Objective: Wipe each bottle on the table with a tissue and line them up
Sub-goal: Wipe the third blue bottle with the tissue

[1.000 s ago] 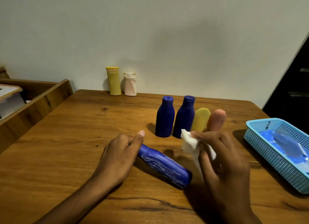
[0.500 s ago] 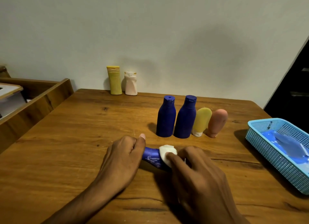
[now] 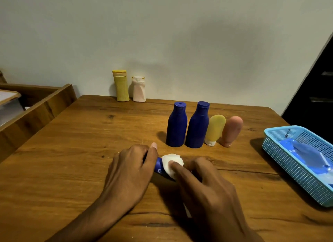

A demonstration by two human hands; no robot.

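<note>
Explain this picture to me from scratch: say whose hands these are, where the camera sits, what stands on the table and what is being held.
There is no machine here: a person works with bare hands, and the one camera sits on their head, looking forward and down.

The left hand holds a dark blue bottle lying on its side on the wooden table. The right hand presses a white tissue against that bottle.

Behind them four containers stand in a row: two blue bottles, a yellow tube and a pink tube. Near the wall stand a yellow bottle and a pale pink bottle. At the right sits a light blue basket with something blue inside.
</note>
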